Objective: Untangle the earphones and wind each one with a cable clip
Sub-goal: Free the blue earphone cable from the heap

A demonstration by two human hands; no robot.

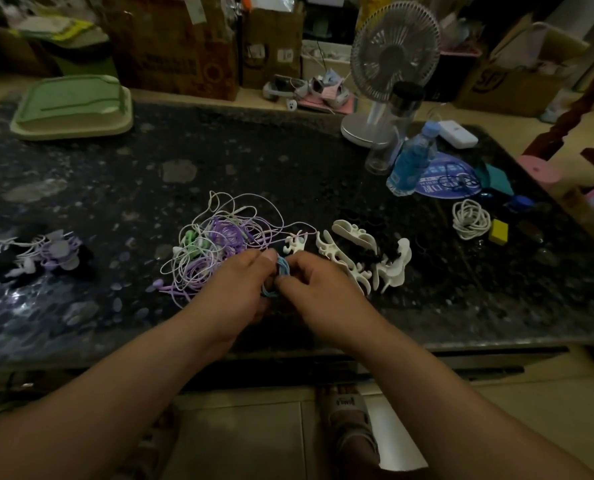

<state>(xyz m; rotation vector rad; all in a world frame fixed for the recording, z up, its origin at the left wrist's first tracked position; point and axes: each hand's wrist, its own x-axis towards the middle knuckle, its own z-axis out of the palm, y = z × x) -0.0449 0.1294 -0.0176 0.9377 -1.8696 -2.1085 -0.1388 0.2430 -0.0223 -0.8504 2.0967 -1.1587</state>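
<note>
Item in hand: blue earphone [282, 269], a small bunch of loops held just above the desk [288, 161] near its front edge. Left hand [240, 289]: fingers curled, thumb on top, pinching the bunch from the left. Right hand [311, 289]: fingers curled, pinching the same bunch from the right; whether a clip sits inside the grip cannot be told. Judged step: gathering or winding this one cord, held between both hands so the loops do not spring apart. Tangle [215, 244]: purple, white and green cords knotted together, just beyond the left hand, evidently the stock yet to be separated. Clips [351, 251]: white, fishbone-shaped, in a loose row just right of the right hand, within reach for the wrap. Pile [42, 254]: purple and white pieces at far left, well apart, probably finished sets; too dim to confirm. Also present: white coil [470, 218], bottle [409, 161], fan [392, 53], at right rear.
</note>
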